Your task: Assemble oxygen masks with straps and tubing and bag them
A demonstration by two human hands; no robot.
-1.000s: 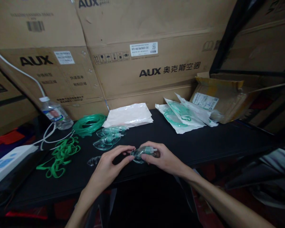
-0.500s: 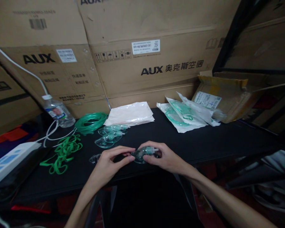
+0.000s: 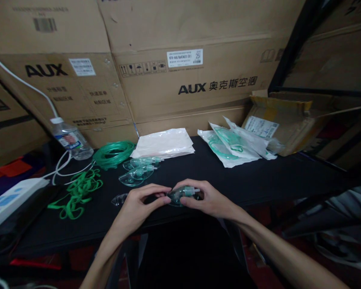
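Head view, only one: clear plastic dome-shaped mask with pale-green fitting [image 3: 177,195] sits in both hands near the front edge of the black tabletop [image 3: 267,178]. Right hand [image 3: 212,200] wraps the fitting end, thumb and fingers closed on it, probably to steady the part. Left hand [image 3: 138,200] has thumb and index fingers pinching the mask's left end, which looks like a grip for fine work on the rim; exact contact too small to read. Clear plastic piece [image 3: 119,199] lies just beside the left hand, partly hidden by it. Two clear masks with green fittings [image 3: 135,175] lie side by side behind, fittings pointing right, seemingly kept in easy reach. Coiled green tubing [image 3: 114,154] and tangled flat green straps [image 3: 78,188] sit left, apparently sorted by type. White flat packets [image 3: 164,142] stacked at the back; white pouches with green tubing [image 3: 233,142] lean toward an open brown cardboard box [image 3: 281,128]. Far left: clear plastic bottle [image 3: 72,140], white power strip [image 3: 13,200]. Room is dim; big brown printed cartons [image 3: 198,24] wall off the back, black frame [image 3: 289,52] on the right.
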